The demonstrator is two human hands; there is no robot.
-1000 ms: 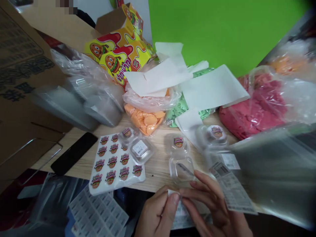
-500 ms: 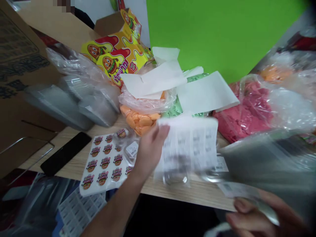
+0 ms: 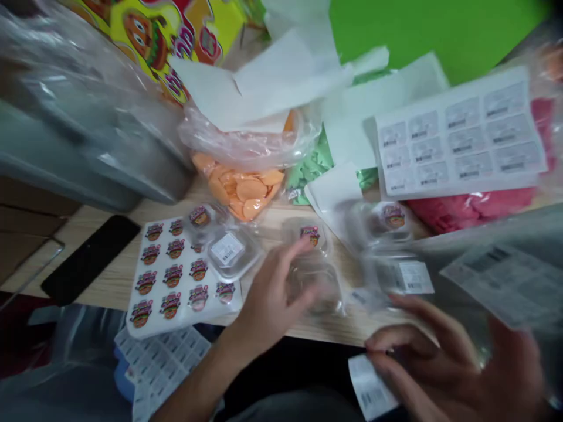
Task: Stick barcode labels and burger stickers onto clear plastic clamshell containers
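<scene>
The right grip (image 3: 433, 357) pinches a curled barcode label (image 3: 373, 388) at its tips; the left grip (image 3: 272, 293), fingers spread, hangs over a clear clamshell container (image 3: 324, 271), contact unclear. The label's curl could make it stick to itself.

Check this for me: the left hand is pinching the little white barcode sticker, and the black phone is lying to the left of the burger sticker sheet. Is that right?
Not quite: the head view shows the right hand pinching the little white barcode sticker. The black phone does lie to the left of the burger sticker sheet.
</scene>
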